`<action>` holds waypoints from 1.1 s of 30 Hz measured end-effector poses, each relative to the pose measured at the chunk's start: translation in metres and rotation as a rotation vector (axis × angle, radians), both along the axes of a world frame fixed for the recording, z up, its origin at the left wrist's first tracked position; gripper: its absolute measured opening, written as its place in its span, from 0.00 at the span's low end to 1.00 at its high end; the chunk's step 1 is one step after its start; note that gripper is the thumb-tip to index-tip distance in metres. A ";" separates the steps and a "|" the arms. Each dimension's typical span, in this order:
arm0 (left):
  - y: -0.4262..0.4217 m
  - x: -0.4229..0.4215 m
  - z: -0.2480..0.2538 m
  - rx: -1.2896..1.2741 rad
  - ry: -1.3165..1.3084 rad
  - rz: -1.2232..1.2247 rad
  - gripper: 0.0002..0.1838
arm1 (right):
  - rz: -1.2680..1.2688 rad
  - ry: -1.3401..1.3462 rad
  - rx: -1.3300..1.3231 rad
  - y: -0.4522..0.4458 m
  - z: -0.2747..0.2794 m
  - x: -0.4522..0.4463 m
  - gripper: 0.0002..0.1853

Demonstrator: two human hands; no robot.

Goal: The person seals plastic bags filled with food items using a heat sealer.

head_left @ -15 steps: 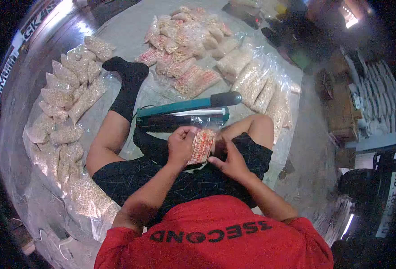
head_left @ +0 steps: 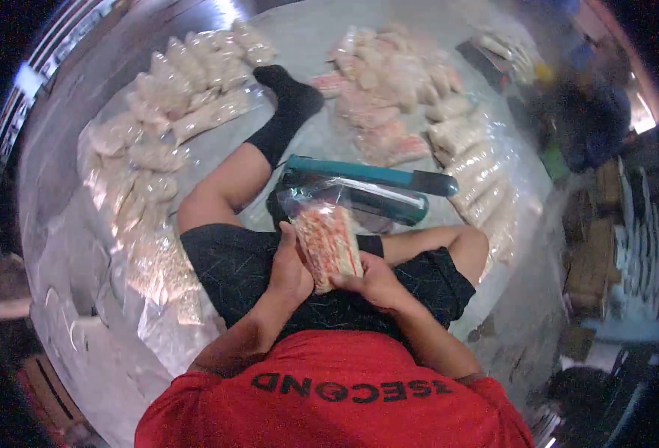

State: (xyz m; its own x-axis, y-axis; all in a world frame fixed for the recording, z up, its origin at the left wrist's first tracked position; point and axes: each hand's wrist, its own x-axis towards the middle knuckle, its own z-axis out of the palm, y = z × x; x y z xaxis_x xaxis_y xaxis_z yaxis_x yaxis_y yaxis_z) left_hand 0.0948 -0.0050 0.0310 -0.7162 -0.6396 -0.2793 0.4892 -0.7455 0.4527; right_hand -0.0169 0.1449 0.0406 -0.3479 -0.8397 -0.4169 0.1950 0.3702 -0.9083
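Note:
A clear plastic bag of pale pieces with red printing stands over my lap, its transparent top pointing away from me. My left hand holds its left side, the thumb up along the edge. On the lower right side, my right hand grips the same bag with the thumb across its front. Just beyond the bag lies a teal bar sealer with a black-ended arm; the bag's top overlaps part of it in view.
Filled clear bags curve along the left of the floor sheet. Red-printed bags are heaped ahead, with more filled bags at right. My black-socked foot stretches forward. Cardboard boxes stand at far right.
The view has swung left, shifting the scene rightward. The bag is now more upright and facing me, and my right hand has closed onto its lower side.

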 end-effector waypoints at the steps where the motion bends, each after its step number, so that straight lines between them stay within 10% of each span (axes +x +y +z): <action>1: 0.000 0.005 -0.013 0.304 0.007 -0.127 0.30 | -0.044 -0.109 0.230 -0.012 0.004 0.005 0.17; 8: 0.002 0.007 -0.013 0.212 -0.158 -0.266 0.24 | -0.167 -0.179 0.041 0.003 0.017 0.007 0.22; 10: 0.020 0.000 0.016 -0.379 -0.257 -0.085 0.23 | -0.582 -0.446 0.052 0.005 0.007 0.007 0.27; 12: 0.030 -0.003 0.053 -0.634 -0.154 -0.451 0.42 | -0.660 -0.882 -0.182 0.007 0.000 -0.004 0.34; 15: 0.056 -0.007 0.067 -0.955 -0.018 -0.407 0.77 | -0.224 -1.527 -0.782 0.006 -0.050 -0.023 0.47; 17: 0.075 -0.007 0.073 -0.983 -0.118 -0.202 0.73 | -0.196 -1.507 -0.802 0.012 -0.039 -0.020 0.52; 21: 0.063 -0.017 0.017 -2.303 -0.259 -0.158 0.62 | -0.300 -1.471 -0.680 0.002 -0.062 -0.037 0.55; 22: 0.061 -0.037 0.036 -2.258 -0.224 -0.760 0.58 | -0.182 -1.554 -0.830 -0.003 -0.076 -0.034 0.56; 24: 0.063 -0.029 0.028 -2.142 -0.162 -0.488 0.56 | -0.336 -1.311 -0.574 -0.003 -0.096 -0.034 0.56; 28: 0.060 -0.026 0.021 -2.188 -0.302 0.249 0.55 | -0.118 -1.650 -0.764 -0.007 -0.114 -0.035 0.53; 30: 0.050 -0.044 0.018 -2.084 -0.272 -0.553 0.53 | -0.129 -1.566 -0.627 -0.005 -0.093 -0.034 0.51; 33: 0.039 -0.039 0.028 -2.101 -0.290 -0.405 0.49 | -0.082 -1.460 -0.498 0.000 -0.066 -0.035 0.50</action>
